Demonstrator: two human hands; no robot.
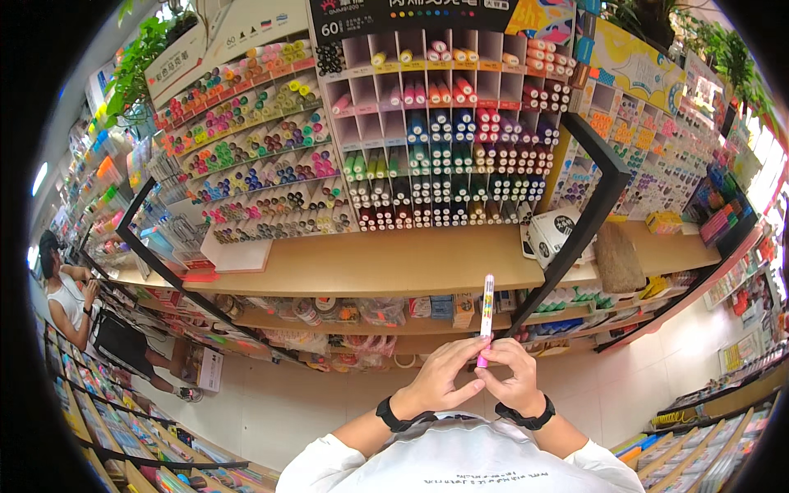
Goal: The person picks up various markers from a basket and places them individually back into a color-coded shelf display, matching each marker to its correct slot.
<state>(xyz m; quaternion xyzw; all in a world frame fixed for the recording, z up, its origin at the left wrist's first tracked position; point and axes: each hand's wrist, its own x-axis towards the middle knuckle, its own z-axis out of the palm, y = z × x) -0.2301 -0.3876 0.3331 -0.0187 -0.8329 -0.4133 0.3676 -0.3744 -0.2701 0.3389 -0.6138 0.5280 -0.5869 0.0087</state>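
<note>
A slim marker pen [488, 306] with a white barrel, a colourful printed band and a pink lower end stands nearly upright in front of my chest. My left hand [442, 374] closes on its lower part from the left, fingertips against the barrel. From the other side, my right hand [514, 374] pinches the pink end between thumb and curled fingers. The marker's top points away from me, towards the wooden shelf [353, 259]. Both wrists wear black bands.
Beyond the shelf rises a compartment rack [440, 164] of markers sorted by colour, with a slanted marker display [255, 148] to its left. Black metal frames [604, 156] jut out towards me. A white box [555, 234] sits at the right. Far left, another person [74, 304] sits.
</note>
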